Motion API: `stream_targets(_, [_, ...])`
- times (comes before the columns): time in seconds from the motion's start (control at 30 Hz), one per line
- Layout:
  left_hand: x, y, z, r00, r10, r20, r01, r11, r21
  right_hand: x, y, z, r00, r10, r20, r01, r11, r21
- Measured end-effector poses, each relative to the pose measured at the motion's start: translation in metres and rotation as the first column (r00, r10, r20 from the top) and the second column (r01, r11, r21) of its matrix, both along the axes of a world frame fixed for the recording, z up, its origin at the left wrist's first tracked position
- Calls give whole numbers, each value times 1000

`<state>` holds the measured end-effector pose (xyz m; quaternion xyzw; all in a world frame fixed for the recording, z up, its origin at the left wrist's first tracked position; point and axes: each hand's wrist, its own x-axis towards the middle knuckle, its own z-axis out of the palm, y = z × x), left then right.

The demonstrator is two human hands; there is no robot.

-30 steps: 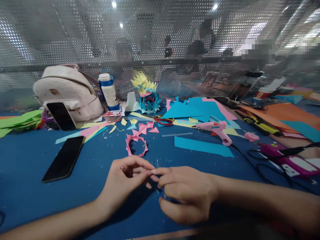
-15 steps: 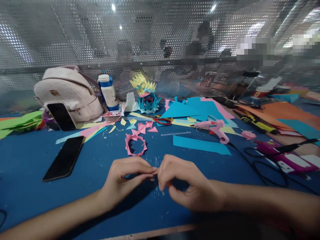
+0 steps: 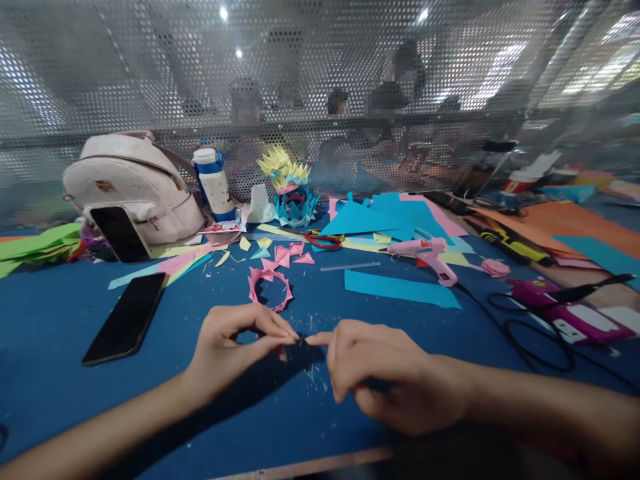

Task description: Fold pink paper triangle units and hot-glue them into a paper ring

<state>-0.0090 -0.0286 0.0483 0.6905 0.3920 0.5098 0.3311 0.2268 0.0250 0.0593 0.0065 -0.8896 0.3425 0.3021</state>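
Observation:
Above the near part of the blue table, my left hand [image 3: 223,357] pinches thumb against fingertips. A tiny dark speck shows at the tips, too small to name. Facing it from the right, my right hand [image 3: 395,373] points its index finger at that pinch, a small gap away. Its other fingers curl loosely, the thumb stands apart, and no held thing shows. Just beyond my hands lies a ring of folded pink paper pieces [image 3: 254,293]. Several loose pink folded triangles [image 3: 283,256] are scattered behind it.
A pink glue gun [image 3: 420,249] rests behind a blue paper strip [image 3: 400,289], its cord trailing right past a purple device [image 3: 570,317]. A black phone [image 3: 127,320] lies left. Behind stand a backpack [image 3: 135,180], a bottle [image 3: 214,187] and a blue-and-yellow paper model [image 3: 296,205].
My hands have come apart: the left has shifted left, still pinching. The right has drawn back slightly and straightened its index finger. The view has moved slightly.

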Motion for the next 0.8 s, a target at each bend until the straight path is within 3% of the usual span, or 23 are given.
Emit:
stream_targets(0.13, [8,0,1,994,4,107,23,969,-248,3,4,-2,993,101,66,-109,983,144])
stream_targets(0.33, [19,-1,-2,941,-47,336,224,830,-511,-7,1,3,977,22,211,-17,1000,-25])
stream_targets(0.6, [20,-2,-3,905,-39,423,285,794,-537,-16,2,-9,983,55,175,-92,974,209])
stream_targets(0.8, [21,-1,-3,904,-19,426,279,783,-556,-20,5,-6,969,39,244,-84,981,174])
